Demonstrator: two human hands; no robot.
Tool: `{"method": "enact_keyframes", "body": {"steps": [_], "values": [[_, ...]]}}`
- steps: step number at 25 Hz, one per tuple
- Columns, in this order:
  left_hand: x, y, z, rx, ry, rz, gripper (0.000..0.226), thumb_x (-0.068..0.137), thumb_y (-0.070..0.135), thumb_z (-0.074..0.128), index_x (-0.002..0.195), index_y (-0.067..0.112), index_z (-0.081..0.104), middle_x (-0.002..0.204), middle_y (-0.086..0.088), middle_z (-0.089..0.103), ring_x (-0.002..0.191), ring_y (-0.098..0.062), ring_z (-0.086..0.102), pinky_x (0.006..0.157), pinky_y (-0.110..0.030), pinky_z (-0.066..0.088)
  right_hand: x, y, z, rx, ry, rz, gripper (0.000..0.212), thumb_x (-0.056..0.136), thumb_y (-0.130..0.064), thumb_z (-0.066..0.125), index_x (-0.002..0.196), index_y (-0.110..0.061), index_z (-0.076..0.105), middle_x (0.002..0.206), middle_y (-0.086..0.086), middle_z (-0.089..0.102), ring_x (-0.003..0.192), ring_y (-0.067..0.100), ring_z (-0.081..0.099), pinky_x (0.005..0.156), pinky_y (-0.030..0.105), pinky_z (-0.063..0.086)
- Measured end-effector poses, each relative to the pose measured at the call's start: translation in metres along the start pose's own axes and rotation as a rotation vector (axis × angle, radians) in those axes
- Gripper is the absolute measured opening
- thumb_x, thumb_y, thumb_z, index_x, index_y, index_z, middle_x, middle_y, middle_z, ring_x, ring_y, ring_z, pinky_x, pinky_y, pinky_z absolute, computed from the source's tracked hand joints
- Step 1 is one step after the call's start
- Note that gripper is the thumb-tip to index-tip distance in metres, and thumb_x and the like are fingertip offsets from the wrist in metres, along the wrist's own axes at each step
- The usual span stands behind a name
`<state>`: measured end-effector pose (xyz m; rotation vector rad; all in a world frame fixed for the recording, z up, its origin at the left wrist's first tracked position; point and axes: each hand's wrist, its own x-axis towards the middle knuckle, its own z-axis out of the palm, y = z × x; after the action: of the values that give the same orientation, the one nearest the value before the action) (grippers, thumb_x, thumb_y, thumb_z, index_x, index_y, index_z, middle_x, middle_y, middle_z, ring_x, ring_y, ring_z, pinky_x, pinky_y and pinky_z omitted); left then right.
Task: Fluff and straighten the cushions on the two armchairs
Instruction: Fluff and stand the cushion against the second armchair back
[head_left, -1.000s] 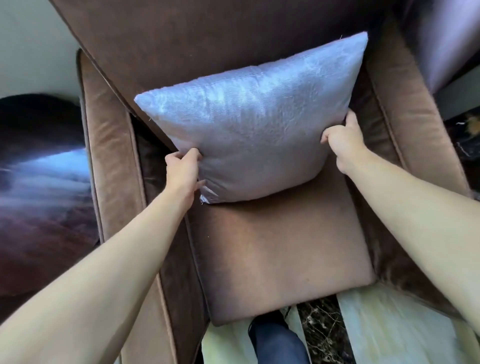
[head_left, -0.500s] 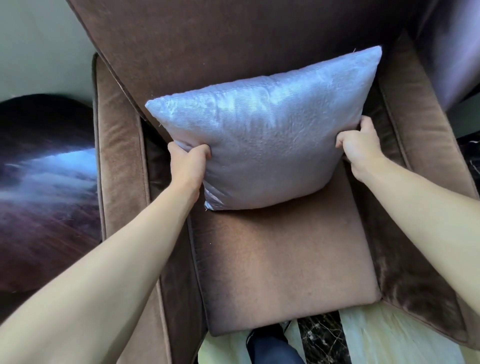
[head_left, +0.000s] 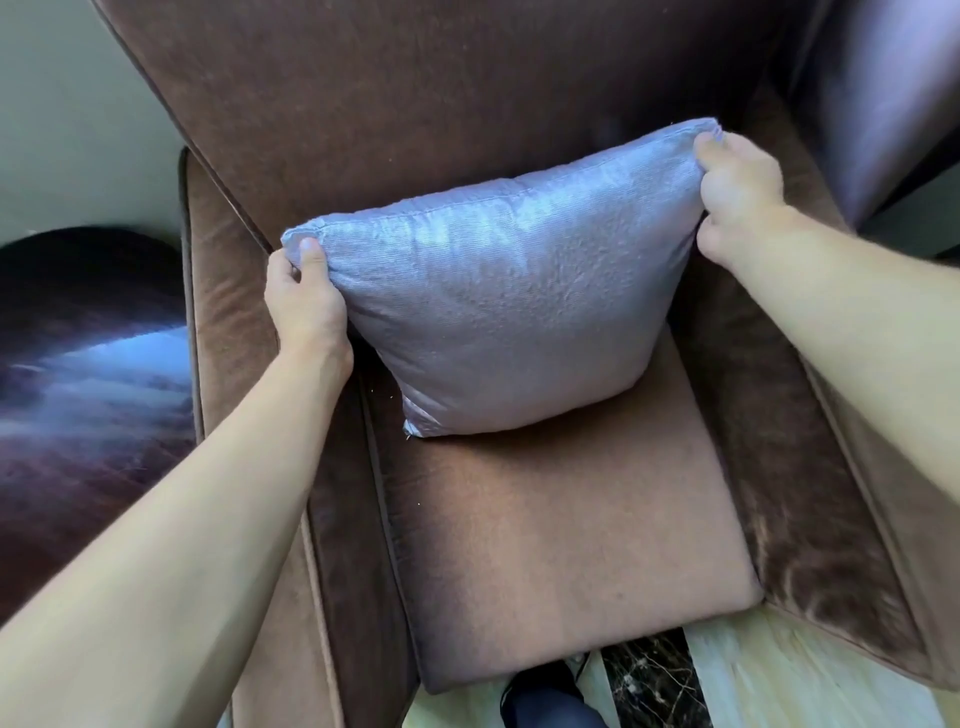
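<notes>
head view, looking down, close over armchair (head_left: 519, 545)

arms: bare, no sleeves showing
left hand (head_left: 306, 301): bare, no glove
right hand (head_left: 737, 192): bare, no glove
leg (head_left: 550, 709): dark blue trousers

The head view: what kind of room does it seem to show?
Probably a living room or lounge. A brown upholstered armchair holds a shiny lilac cushion, a dark glossy round table stands beside it, and the floor is polished stone.
</notes>
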<state>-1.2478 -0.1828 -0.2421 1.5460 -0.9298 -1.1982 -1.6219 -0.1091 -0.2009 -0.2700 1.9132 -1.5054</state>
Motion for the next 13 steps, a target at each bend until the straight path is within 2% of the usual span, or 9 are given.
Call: {"method": "enact_keyframes", "body": {"steps": [5,8,9,11,13], "values": [[0.006,0.002,0.003,-0.070,0.061,-0.033,0.025,0.099,0.035,0.061,0.078,0.021,0.054,0.086,0.005,0.061,0.082,-0.010,0.058,0.079,-0.028,0.052,0.005,0.003,0.003,-0.099,0.113,-0.066,0.017,0.105,-0.031,0.060,0.094,-0.019,0.066,0.082,-0.009,0.059,0.075,0.004,0.055,0.074,0.018,0.053],[0.002,0.006,0.013,-0.023,0.122,0.010,0.036,0.099,0.039,0.060,0.072,0.023,0.044,0.076,0.008,0.051,0.075,-0.012,0.048,0.071,-0.029,0.046,0.010,0.007,0.005,-0.117,0.159,-0.082,0.027,0.102,-0.033,0.063,0.078,-0.020,0.059,0.070,-0.011,0.046,0.063,0.002,0.042,0.062,0.013,0.043],[0.002,0.005,0.015,-0.001,0.135,0.010,0.038,0.099,0.040,0.059,0.071,0.023,0.041,0.074,0.008,0.047,0.074,-0.013,0.045,0.069,-0.030,0.043,0.011,0.010,0.004,-0.125,0.150,-0.082,0.031,0.100,-0.037,0.065,0.076,-0.018,0.060,0.070,-0.011,0.047,0.063,0.002,0.043,0.062,0.014,0.044],[0.001,0.004,0.017,0.058,0.143,0.004,0.040,0.101,0.042,0.056,0.070,0.023,0.039,0.074,0.006,0.044,0.075,-0.014,0.043,0.070,-0.031,0.041,0.017,0.013,0.000,-0.130,0.097,-0.042,0.037,0.094,-0.046,0.069,0.086,-0.009,0.070,0.080,-0.007,0.060,0.074,0.004,0.057,0.071,0.020,0.056],[0.002,0.006,0.010,0.142,0.105,-0.008,0.037,0.102,0.046,0.052,0.074,0.023,0.044,0.079,0.007,0.048,0.076,-0.011,0.046,0.074,-0.030,0.043,0.018,0.011,-0.004,-0.133,0.058,-0.004,0.034,0.092,-0.049,0.070,0.094,-0.015,0.074,0.098,-0.008,0.074,0.093,0.006,0.071,0.092,0.032,0.064]]}}
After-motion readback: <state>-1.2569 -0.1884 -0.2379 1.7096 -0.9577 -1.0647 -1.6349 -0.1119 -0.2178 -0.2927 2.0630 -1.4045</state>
